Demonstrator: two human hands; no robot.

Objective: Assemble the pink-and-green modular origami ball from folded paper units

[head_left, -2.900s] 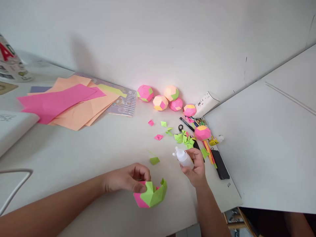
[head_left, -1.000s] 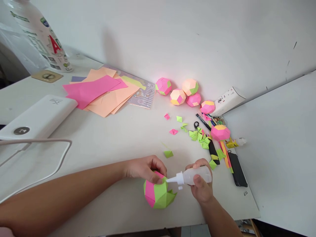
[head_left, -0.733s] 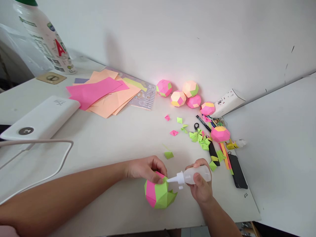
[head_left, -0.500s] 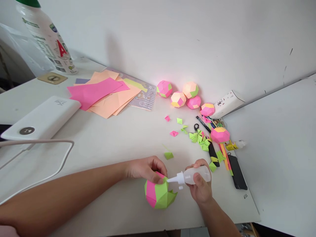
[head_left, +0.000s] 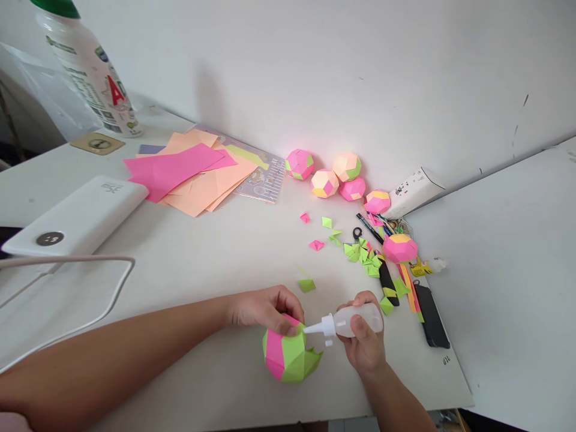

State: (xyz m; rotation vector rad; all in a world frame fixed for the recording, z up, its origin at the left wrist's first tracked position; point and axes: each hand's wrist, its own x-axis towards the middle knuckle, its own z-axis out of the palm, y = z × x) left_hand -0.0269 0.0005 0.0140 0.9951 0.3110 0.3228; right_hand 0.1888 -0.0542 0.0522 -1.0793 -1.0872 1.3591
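Squeeze bottle (head_left: 345,323) has been swung over since the first frame, nozzle (head_left: 315,328) now held at the part-open pink-green paper ball (head_left: 288,358), bottle gripped by right hand (head_left: 366,347), ball pinched by left hand (head_left: 269,309), near the desk's (head_left: 216,384) front.

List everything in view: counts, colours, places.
Open paper ball: one, green, pink, front.
Squeeze bottle: one, translucent, front.
Other balls: six, pink, peach, yellow, green, back to right.
Folded pieces: many, green, pink, middle.
Sheets: several, peach, pink, back left.
Booklet: one, purple, under sheets.
Tall bottle: one, white, back left.
Coaster: one, tan, back left.
Power bank: one, white, left.
Cable: one, white, left.
Container: one, white, back.
Small bottle: one, yellow, right.
Pouch: one, black, right.
Clutter: uncountable, mixed, right.
Table: one, white, beneath.
Left hand: one, holding open paper ball.
Right hand: one, holding squeeze bottle.
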